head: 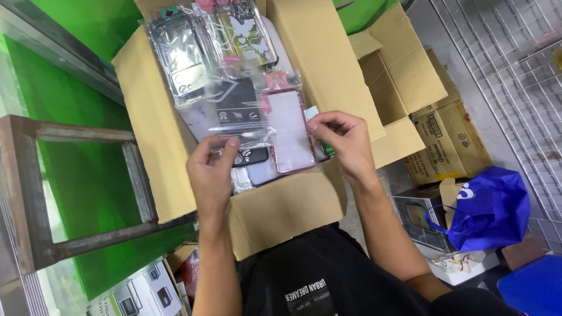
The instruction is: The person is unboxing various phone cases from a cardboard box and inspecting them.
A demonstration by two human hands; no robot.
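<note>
1. The person stands over an open cardboard box (pixel 293 205) packed with phone cases in clear plastic sleeves. The step in hand looks like pulling 1 packet up out of the stack to check or sort it.
2. The packet in hand is a red-edged phone case (pixel 291 130) in its clear sleeve. It sits above the near end of the box, lifted over a dark case (pixel 250 157) and a grey one beneath it.
3. The left hand (pixel 212 172) grips the sleeve's left side. Its thumb presses on top of the plastic and the other fingers curl under, so it is closed on the packet.
4. The right hand (pixel 345 143) pinches the packet's right edge between thumb and fingertips (pixel 313 124), nearly closed, with the remaining fingers bent loosely.
5. Further back in the box lie a clear case with camera rings (pixel 181 55) and a butterfly-print case (pixel 249 32).
6. Judged from this, the next move calls for a firm 2-handed hold, as the slick sleeve could slip or drag neighbouring packets along.
</note>
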